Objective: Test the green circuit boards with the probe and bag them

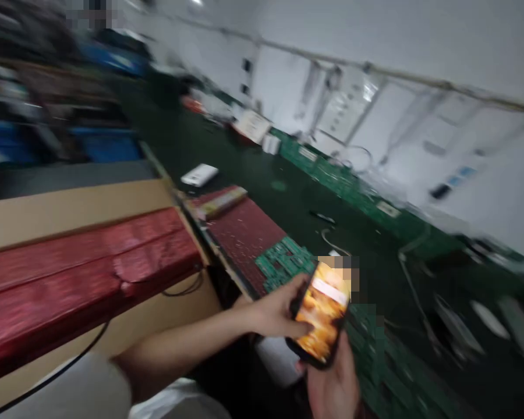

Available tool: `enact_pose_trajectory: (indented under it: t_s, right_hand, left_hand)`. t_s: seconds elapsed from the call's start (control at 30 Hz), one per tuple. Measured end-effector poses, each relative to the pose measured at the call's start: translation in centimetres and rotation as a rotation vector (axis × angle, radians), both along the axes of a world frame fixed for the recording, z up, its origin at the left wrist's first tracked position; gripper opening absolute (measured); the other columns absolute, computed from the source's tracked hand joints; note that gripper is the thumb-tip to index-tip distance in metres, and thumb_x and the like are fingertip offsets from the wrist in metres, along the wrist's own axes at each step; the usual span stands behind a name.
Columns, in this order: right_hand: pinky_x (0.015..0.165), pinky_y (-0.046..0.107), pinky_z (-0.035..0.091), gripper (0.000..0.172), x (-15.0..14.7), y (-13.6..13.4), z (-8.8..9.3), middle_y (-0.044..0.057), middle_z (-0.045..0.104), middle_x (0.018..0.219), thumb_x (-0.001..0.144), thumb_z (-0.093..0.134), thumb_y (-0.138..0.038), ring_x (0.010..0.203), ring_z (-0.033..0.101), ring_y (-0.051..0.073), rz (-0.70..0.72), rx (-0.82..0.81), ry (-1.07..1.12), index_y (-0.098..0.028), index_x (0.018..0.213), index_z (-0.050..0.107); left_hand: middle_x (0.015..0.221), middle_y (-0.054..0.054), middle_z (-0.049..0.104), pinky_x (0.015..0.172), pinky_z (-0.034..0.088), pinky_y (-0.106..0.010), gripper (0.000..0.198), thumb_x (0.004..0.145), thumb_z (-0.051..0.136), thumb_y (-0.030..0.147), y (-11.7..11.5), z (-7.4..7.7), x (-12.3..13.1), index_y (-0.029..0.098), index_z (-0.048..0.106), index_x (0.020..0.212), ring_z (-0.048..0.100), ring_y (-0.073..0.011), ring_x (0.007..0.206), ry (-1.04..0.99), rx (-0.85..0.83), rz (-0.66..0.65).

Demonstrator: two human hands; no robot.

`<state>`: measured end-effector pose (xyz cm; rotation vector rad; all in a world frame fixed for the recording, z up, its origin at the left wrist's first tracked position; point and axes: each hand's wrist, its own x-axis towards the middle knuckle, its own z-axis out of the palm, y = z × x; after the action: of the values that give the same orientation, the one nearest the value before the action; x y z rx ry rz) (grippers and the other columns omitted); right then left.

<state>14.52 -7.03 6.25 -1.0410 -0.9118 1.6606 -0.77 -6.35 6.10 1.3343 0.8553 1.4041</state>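
Observation:
A smartphone (321,311) with a lit orange-yellow picture on its screen is held tilted at the lower middle. My left hand (275,311) grips its left side, the thumb lying over the lower part of the screen. From below, my right hand (336,375) holds the phone's lower right edge; most of its fingers are hidden behind the phone. Just beyond my left hand, green circuit boards (283,259) lie on a dark red mat (244,224). More green boards (375,355), blurred, lie right of the phone.
On the left, a red wrapped bundle (87,262) with a black cable rests on cardboard (70,203). The dark green bench (266,183) carries a white box (199,174), a long narrow box (222,202) and a black pen (322,217). Cables line the white wall.

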Motion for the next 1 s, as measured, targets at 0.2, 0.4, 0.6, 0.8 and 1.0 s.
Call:
enact_pose_trajectory:
  t_s: [0.2, 0.4, 0.6, 0.8, 1.0]
  right_hand:
    - [0.042, 0.03, 0.053, 0.062, 0.1, 1.9, -2.0, 0.008, 0.077, 0.098, 0.069, 0.078, -0.065, 0.066, 0.07, 0.022, -0.105, -0.184, 0.173, -0.02, 0.112, 0.07]
    - [0.05, 0.035, 0.06, 0.059, 0.7, 1.7, -3.1, 0.008, 0.076, 0.102, 0.073, 0.075, -0.064, 0.069, 0.071, 0.023, -0.032, -0.186, 0.205, -0.022, 0.114, 0.071]
    - [0.046, 0.032, 0.059, 0.059, 1.0, 2.2, -4.0, 0.008, 0.076, 0.101, 0.082, 0.065, -0.063, 0.07, 0.071, 0.022, -0.032, -0.146, 0.197, -0.02, 0.123, 0.068]
    - [0.044, 0.034, 0.059, 0.066, 0.6, 2.1, -3.2, 0.011, 0.076, 0.104, 0.08, 0.066, -0.064, 0.076, 0.073, 0.027, -0.024, -0.157, 0.198, -0.018, 0.128, 0.065]
    - [0.054, 0.035, 0.063, 0.053, -0.1, 1.6, -2.3, 0.008, 0.076, 0.1, 0.082, 0.067, -0.058, 0.071, 0.072, 0.022, -0.14, -0.124, 0.217, -0.019, 0.118, 0.069]
  left_hand:
    - [0.111, -0.007, 0.064, 0.084, 0.054, -0.031, 0.044, 0.085, 0.076, 0.034, 1.7, 0.4, 0.1, 0.019, 0.051, 0.118, 0.064, -0.0213, 0.1, -0.102, -0.121, 0.015]
    - [0.078, 0.0, 0.061, 0.064, 0.047, -0.023, 0.033, 0.091, 0.065, 0.049, 2.0, 1.1, 1.2, 0.016, 0.058, 0.088, 0.059, -0.0143, 0.072, -0.283, -0.288, 0.153]
    - [0.099, -0.005, 0.07, 0.071, 0.05, -0.025, 0.033, 0.089, 0.067, 0.041, 1.6, 0.7, 1.1, 0.016, 0.066, 0.111, 0.063, -0.0173, 0.082, -0.263, -0.231, 0.103]
    - [0.106, -0.006, 0.071, 0.073, 0.054, -0.025, 0.037, 0.091, 0.068, 0.037, 1.6, 0.2, 1.4, 0.018, 0.063, 0.122, 0.065, -0.0179, 0.086, -0.203, -0.179, 0.146]
    - [0.117, -0.01, 0.068, 0.069, 0.057, -0.025, 0.061, 0.088, 0.071, 0.031, 1.1, -0.4, 2.0, 0.021, 0.043, 0.141, 0.067, -0.0194, 0.09, -0.125, -0.151, 0.09]
